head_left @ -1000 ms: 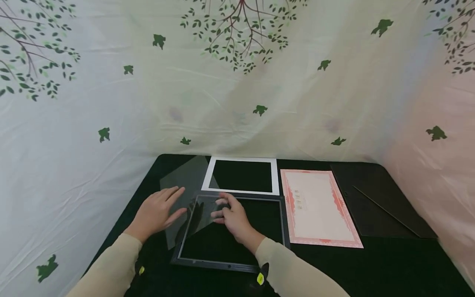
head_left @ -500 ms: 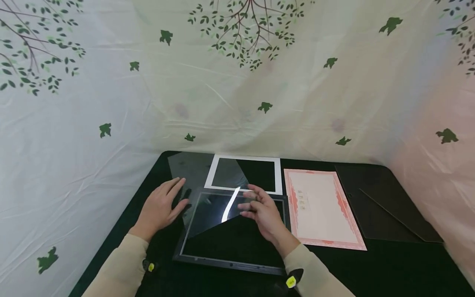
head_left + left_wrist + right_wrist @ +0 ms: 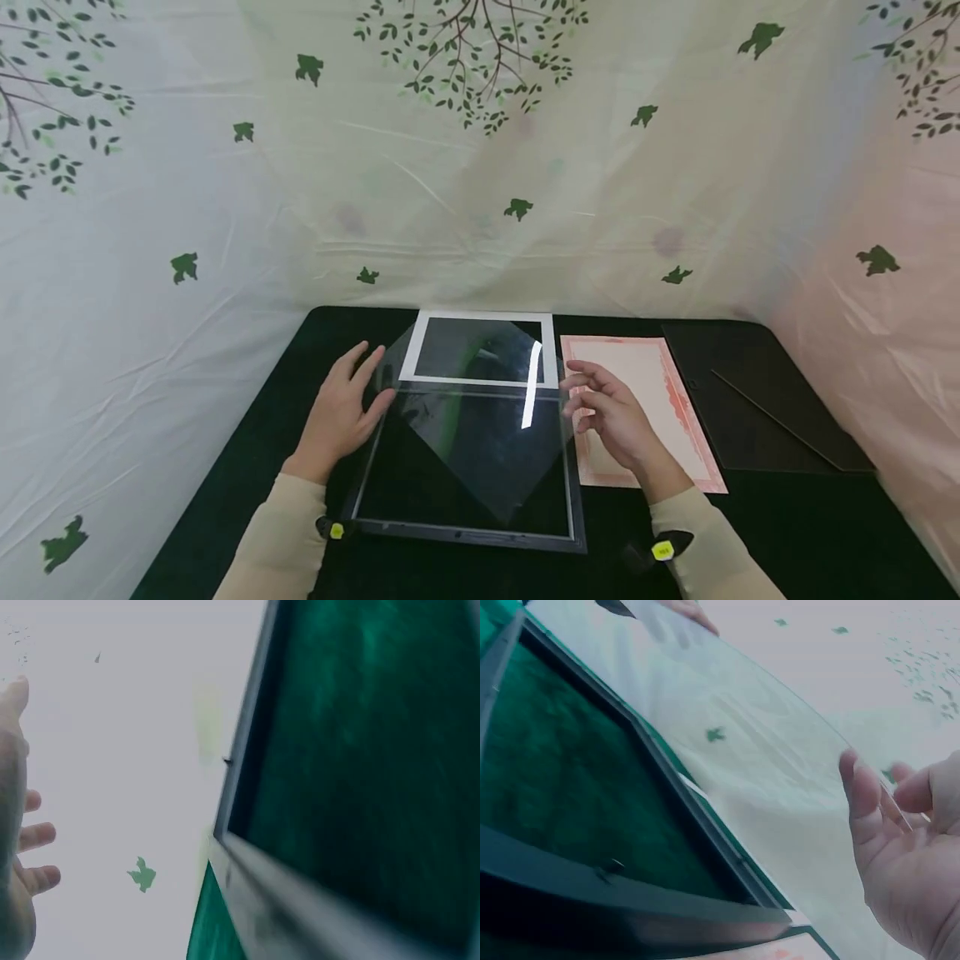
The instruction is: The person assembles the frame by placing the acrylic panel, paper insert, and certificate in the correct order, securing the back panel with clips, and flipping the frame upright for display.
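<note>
A clear sheet (image 3: 491, 467), catching a bright streak of light, is held turned like a diamond above a dark picture frame (image 3: 465, 534). My left hand (image 3: 333, 425) holds its left corner between thumb and fingers. At the opposite corner, my right hand (image 3: 618, 421) pinches the sheet; the right wrist view shows thumb and fingertips on the clear sheet's edge (image 3: 780, 682). The left wrist view catches only part of my left hand (image 3: 19, 825), so its grip is hidden there. The frame lies flat on the dark cloth, its opening seen through the sheet.
A white rectangular mat (image 3: 550, 346) lies behind the frame. To the right are a pink-bordered certificate (image 3: 637, 354) and a black board (image 3: 772, 375) crossed by a thin dark strip (image 3: 772, 417). A printed curtain (image 3: 450, 208) hangs behind the table.
My right hand has moved right with its corner of the clear sheet, swinging it from the left side across the frame. My left hand has shifted slightly, its corner of the sheet with it.
</note>
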Motion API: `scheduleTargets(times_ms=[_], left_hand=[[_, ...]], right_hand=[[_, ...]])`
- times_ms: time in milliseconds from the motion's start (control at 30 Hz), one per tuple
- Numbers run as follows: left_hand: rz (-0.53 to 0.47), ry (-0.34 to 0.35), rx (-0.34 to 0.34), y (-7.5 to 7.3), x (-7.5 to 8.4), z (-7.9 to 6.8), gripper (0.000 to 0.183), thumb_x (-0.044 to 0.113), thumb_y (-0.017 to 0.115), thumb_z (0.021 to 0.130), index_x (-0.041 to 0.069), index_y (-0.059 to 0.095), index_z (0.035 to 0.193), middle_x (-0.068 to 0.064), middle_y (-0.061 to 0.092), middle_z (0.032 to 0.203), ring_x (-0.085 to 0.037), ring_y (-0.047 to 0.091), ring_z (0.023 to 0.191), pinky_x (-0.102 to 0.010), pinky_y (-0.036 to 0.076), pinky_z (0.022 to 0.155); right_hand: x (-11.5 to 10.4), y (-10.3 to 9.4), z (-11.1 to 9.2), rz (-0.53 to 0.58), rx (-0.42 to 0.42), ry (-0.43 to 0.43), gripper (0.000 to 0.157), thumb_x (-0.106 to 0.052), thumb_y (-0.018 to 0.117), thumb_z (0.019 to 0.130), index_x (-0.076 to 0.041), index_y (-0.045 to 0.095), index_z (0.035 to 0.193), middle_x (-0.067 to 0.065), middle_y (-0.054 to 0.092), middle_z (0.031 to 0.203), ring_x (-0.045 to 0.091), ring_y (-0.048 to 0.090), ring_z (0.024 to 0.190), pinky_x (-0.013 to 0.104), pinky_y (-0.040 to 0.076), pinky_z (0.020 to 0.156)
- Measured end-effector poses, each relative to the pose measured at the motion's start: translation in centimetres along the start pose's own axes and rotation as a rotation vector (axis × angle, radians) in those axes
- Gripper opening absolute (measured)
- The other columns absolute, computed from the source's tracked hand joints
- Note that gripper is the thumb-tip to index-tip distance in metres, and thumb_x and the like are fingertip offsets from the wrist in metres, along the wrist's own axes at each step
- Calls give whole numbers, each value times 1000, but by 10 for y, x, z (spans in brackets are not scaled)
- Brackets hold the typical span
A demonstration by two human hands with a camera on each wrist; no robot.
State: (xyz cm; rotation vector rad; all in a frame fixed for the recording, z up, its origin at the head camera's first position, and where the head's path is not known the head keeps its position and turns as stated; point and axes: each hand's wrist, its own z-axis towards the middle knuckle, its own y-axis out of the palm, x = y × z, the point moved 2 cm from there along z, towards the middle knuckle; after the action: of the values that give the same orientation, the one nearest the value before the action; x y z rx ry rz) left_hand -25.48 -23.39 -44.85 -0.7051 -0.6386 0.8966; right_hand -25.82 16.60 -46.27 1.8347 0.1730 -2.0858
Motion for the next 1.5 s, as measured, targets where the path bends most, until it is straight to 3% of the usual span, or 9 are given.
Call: scheduleTargets(times_ms=[133,267,533,767,933,1167,1367,1500], left_hand=[[-27,-53,-110,10,10,8,64,48,55,94,21,37,149,-17,31,151,-38,35,134,-59,33,104],[-41,-96,-194,17,18,13,65,49,56,94,23,35,150,-17,30,152,-38,38,133,-59,36,101],[-119,-153,-222,28,23,15,70,58,55,91,25,36,150,-12,41,143,-32,50,121,-54,45,95],[-182,-160,-173,35,22,13,69,52,66,86,24,45,145,-8,47,129,-22,54,95,-41,52,78],[-153,-140,-120,37,22,16,75,46,75,80,19,47,144,-8,44,116,-18,47,81,-31,43,64],[-144,-137,-36,32,23,21,86,46,80,75,12,44,145,-12,41,114,-19,45,81,-30,39,61],[-133,-178,44,27,19,22,88,45,82,73,12,45,145,-14,41,116,-19,44,80,-30,39,59],[-140,-211,73,24,17,23,89,44,82,73,10,43,145,-14,40,114,-19,43,81,-30,38,59]], right_hand=[[-1,-11,-1,-19,-3,4,33,-4,36,103,-6,48,134,28,49,117,17,64,77,25,54,59],[-2,-17,-2,-31,-4,5,30,-5,36,103,-3,49,131,31,46,117,19,64,77,24,53,59],[-5,-25,-4,-71,-19,-6,34,-13,43,104,5,45,132,33,45,117,20,65,77,24,52,59],[-3,-28,-3,-117,-30,-31,29,-10,41,104,0,49,130,25,53,113,21,64,78,26,53,59],[-2,-29,-1,-167,26,-12,30,-10,43,103,-4,49,131,23,54,116,24,65,81,32,55,64],[0,-26,2,-257,125,11,50,-20,59,97,-17,41,144,18,54,125,37,61,99,46,55,80],[4,-13,3,-233,101,11,61,-20,65,93,-23,37,147,18,53,128,43,57,108,46,55,79],[6,-2,4,-238,80,12,64,-17,67,91,-23,36,147,20,50,130,42,57,105,44,56,77]])
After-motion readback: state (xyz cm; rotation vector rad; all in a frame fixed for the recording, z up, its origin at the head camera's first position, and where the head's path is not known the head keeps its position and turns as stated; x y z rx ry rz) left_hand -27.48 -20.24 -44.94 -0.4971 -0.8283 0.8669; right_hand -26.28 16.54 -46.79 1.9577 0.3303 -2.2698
